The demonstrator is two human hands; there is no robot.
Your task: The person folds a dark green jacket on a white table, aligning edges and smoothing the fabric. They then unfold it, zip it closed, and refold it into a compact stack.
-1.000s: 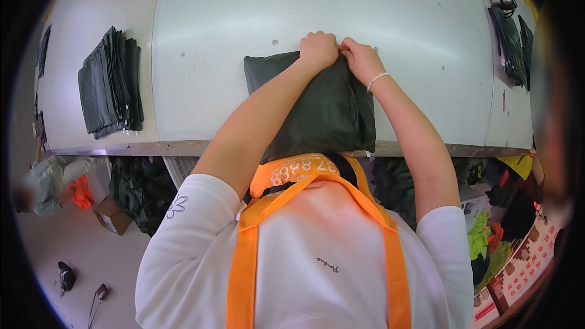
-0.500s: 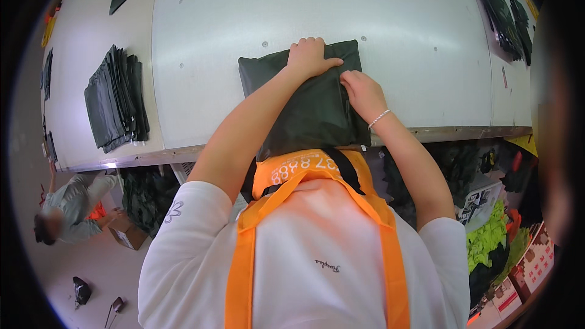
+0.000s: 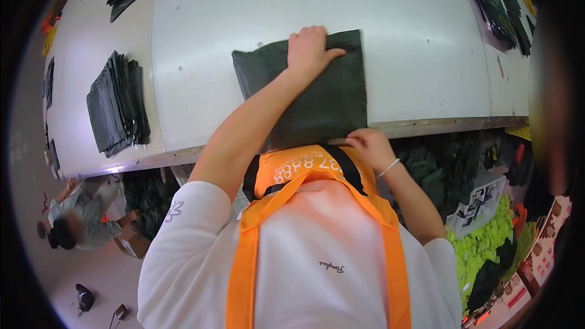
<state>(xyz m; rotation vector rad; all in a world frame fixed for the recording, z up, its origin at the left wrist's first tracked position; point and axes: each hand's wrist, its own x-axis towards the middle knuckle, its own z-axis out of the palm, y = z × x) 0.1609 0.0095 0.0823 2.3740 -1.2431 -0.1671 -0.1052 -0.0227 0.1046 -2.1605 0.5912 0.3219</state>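
Left hand (image 3: pixel 309 50) lies flat on the dark green fabric piece (image 3: pixel 332 100) — press firmly; right hand (image 3: pixel 368 144) seemingly pinches its near edge (partly hidden) — pull evenly.

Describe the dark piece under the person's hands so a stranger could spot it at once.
On the white table, at its near edge, lies a dark green folded fabric piece. The left hand presses its top; the right hand pinches its bottom edge. Unlike the stack of dark pieces at the left, it lies alone.

bare table (image 3: pixel 414 42) beyond dark bag (image 3: pixel 329 97), stacked bags (image 3: pixel 119 103) far left
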